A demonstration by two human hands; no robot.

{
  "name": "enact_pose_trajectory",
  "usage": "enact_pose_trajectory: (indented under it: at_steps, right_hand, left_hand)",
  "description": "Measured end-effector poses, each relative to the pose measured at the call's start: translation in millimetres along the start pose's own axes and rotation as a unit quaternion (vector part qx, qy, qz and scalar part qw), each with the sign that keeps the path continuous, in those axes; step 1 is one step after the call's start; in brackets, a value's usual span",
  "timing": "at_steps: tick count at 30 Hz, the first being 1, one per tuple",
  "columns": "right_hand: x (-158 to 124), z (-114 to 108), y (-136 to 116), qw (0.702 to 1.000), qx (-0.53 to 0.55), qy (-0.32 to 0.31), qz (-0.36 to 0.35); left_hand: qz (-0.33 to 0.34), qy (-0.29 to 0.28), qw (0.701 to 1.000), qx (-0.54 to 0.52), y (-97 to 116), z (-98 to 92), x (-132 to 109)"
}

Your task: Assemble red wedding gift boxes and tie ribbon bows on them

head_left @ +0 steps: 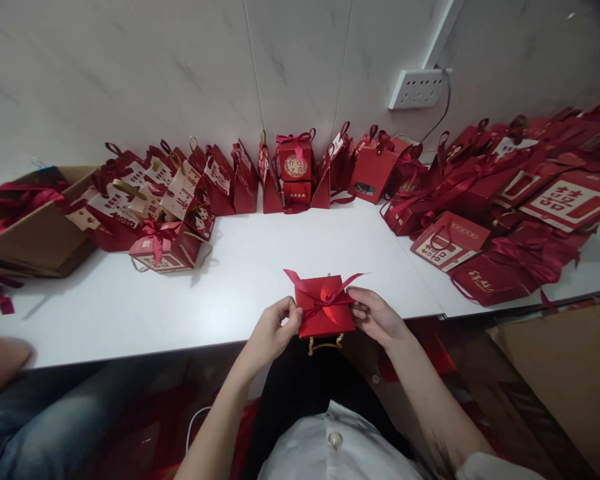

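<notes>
A red gift box (311, 325) sits at the front edge of the counter (240, 287), between both hands. The left hand's (276, 328) fingers pinch its left edge; the right hand's (379, 316) fingers hold its right edge, by the ribbon bow (325, 303) across the top. A gold cord handle (326, 346) hangs toward the person; the contents are hidden. At far left, an open cardboard box (37, 248) holds dark red ribbons (35, 198). Along the wall (300, 60) stand red boxes with loop handles (221, 177), and more boxes (510, 193) heap at right, contents unseen.
</notes>
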State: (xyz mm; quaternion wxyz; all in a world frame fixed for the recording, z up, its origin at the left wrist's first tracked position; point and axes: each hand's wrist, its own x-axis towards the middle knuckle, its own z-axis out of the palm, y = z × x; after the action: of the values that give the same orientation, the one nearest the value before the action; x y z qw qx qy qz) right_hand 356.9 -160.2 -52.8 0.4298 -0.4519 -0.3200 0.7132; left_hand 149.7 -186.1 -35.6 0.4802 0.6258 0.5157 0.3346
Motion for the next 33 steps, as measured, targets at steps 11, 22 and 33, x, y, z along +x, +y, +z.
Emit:
enact_pose_trajectory:
  at_steps: [11, 22, 33]
  right_hand:
    - [-2.3, -9.2, -6.1, 0.994, -0.056, 0.019, -0.095]
    - [0.9, -11.4, -27.8, 0.935, -0.229, -0.009, -0.270]
    - [19.8, 8.6, -35.4, 0.953, -0.212, 0.042, -0.212]
  left_hand:
    - [0.011, 0.074, 0.996, -0.039, -3.5, -0.8, 11.5]
    - [0.109, 0.038, 0.993, -0.014, 0.0, -27.2, 37.2]
    - [0.003, 0.027, 0.985, -0.172, 16.0, -21.7, 47.4]
